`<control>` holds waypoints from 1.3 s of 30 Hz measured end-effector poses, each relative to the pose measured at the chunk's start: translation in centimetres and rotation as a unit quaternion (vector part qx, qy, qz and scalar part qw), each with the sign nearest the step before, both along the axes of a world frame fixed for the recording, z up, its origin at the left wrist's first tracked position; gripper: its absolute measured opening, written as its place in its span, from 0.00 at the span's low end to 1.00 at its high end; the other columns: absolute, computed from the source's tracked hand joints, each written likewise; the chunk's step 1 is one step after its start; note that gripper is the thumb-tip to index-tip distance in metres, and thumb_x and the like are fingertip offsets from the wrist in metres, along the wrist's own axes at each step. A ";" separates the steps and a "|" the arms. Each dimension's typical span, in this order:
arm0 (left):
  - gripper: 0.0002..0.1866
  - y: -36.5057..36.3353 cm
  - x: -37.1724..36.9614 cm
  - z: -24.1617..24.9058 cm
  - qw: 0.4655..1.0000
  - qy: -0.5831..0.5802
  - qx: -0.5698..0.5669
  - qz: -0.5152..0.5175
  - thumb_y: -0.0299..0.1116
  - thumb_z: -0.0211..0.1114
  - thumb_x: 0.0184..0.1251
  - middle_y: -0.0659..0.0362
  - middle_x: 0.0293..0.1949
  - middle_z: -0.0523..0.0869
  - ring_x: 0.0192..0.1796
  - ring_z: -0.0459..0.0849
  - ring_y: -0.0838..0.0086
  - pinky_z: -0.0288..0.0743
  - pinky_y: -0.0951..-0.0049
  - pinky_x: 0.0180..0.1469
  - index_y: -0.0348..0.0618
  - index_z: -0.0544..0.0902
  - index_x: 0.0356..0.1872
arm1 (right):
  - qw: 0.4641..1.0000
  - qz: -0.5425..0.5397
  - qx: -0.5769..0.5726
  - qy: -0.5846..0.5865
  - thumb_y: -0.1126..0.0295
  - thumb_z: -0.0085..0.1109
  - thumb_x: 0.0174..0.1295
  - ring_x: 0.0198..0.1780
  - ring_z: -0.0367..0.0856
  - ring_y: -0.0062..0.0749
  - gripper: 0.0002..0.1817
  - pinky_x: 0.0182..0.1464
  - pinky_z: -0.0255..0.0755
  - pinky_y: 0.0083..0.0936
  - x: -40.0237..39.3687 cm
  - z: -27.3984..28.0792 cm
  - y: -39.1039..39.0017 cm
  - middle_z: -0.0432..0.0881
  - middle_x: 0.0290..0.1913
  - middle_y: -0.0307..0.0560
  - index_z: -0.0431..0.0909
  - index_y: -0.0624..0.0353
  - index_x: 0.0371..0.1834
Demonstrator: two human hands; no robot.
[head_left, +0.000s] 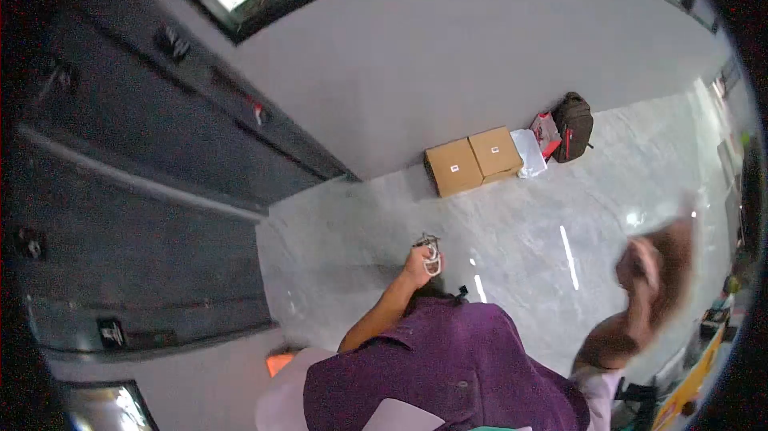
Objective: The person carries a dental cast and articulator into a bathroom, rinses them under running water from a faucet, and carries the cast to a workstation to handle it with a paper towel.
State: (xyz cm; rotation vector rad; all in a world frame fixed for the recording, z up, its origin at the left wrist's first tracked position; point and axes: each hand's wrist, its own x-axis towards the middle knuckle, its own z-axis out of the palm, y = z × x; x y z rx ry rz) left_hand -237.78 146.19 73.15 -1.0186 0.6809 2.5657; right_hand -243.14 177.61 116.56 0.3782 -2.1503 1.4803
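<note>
Your left hand [418, 261] is clenched on a small silver metal clip [432, 253], held up clear of the grey floor [512, 215], while your right hand [652, 271] is too blurred to tell.

The floor [512, 223] is polished stone-like tile, glossy enough to throw back streaks of light. The wall [448, 55] above it is smooth and matt. Two boxes [474, 160] are plain brown cardboard. The backpack [573, 125] looks like dark woven cloth. The left hand [419, 264] grips shiny metal clips [432, 253]. The shirt [448, 359] is soft purple cloth.
</note>
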 end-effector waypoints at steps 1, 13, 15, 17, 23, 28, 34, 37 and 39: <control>0.16 1.1 -1.6 1.3 0.999 -0.013 -0.035 -0.033 0.30 0.56 0.45 0.49 0.36 0.82 0.37 0.83 0.58 0.82 0.56 0.44 0.37 0.76 0.38 | 0.996 -0.037 0.038 0.073 0.74 0.54 0.54 0.24 0.73 0.20 0.33 0.26 0.68 0.19 -0.4 1.3 1.5 0.73 0.26 0.39 0.67 0.70 0.68; 0.13 9.4 -29.3 -3.3 0.990 -0.033 -0.068 -0.122 0.33 0.55 0.47 0.49 0.33 0.82 0.33 0.82 0.59 0.83 0.57 0.39 0.38 0.76 0.34 | 0.897 -0.252 0.280 0.232 0.72 0.53 0.58 0.30 0.76 0.24 0.32 0.30 0.72 0.20 -18.7 5.1 10.7 0.76 0.33 0.46 0.66 0.72 0.68; 0.13 15.1 -36.0 -2.1 0.979 -0.009 -0.113 -0.171 0.35 0.57 0.47 0.50 0.33 0.82 0.32 0.82 0.61 0.83 0.58 0.39 0.39 0.75 0.33 | 0.882 -0.281 0.294 0.237 0.72 0.53 0.58 0.30 0.76 0.25 0.31 0.31 0.72 0.20 -21.3 5.7 13.6 0.76 0.34 0.47 0.66 0.72 0.68; 0.13 21.2 -42.9 -1.2 0.959 0.050 -0.104 -0.257 0.35 0.56 0.47 0.51 0.33 0.82 0.33 0.82 0.62 0.83 0.59 0.38 0.40 0.76 0.33 | 0.871 -0.306 0.304 0.234 0.72 0.53 0.59 0.31 0.77 0.25 0.31 0.31 0.73 0.21 -23.6 6.2 16.8 0.76 0.35 0.48 0.66 0.72 0.68; 0.09 39.0 -56.2 3.8 0.880 0.159 -0.098 -0.438 0.33 0.59 0.60 0.54 0.34 0.83 0.35 0.84 0.66 0.82 0.64 0.36 0.39 0.78 0.38 | 0.835 -0.378 0.331 0.226 0.71 0.53 0.61 0.34 0.78 0.27 0.30 0.34 0.75 0.21 -31.6 7.1 27.5 0.78 0.38 0.51 0.66 0.73 0.68; 0.13 50.2 -60.3 3.7 0.849 0.174 -0.060 -0.495 0.32 0.58 0.56 0.53 0.37 0.84 0.38 0.85 0.66 0.82 0.64 0.39 0.37 0.78 0.41 | 0.812 -0.416 0.347 0.219 0.71 0.53 0.62 0.36 0.80 0.29 0.30 0.35 0.76 0.21 -36.2 6.7 38.4 0.79 0.41 0.53 0.65 0.73 0.68; 0.16 60.2 -64.4 2.7 0.907 0.044 -0.051 -0.416 0.30 0.55 0.50 0.54 0.36 0.83 0.33 0.84 0.62 0.82 0.57 0.40 0.37 0.78 0.41 | 0.785 -0.458 0.358 0.214 0.70 0.53 0.64 0.39 0.81 0.31 0.29 0.37 0.78 0.22 -43.4 8.2 51.7 0.80 0.44 0.57 0.65 0.74 0.68; 0.13 65.6 -70.0 0.3 0.937 0.045 -0.020 -0.347 0.31 0.55 0.50 0.53 0.33 0.83 0.30 0.83 0.61 0.81 0.57 0.38 0.38 0.79 0.36 | 0.780 -0.466 0.350 0.228 0.70 0.53 0.65 0.40 0.82 0.32 0.29 0.38 0.78 0.22 -48.3 8.8 58.2 0.81 0.46 0.58 0.65 0.74 0.67; 0.10 68.6 -73.0 -1.6 0.933 0.065 0.007 -0.355 0.33 0.56 0.51 0.53 0.29 0.82 0.28 0.82 0.62 0.80 0.58 0.36 0.38 0.79 0.32 | 0.782 -0.466 0.349 0.223 0.70 0.53 0.65 0.41 0.82 0.33 0.29 0.39 0.79 0.22 -52.1 9.6 62.8 0.81 0.47 0.59 0.65 0.74 0.67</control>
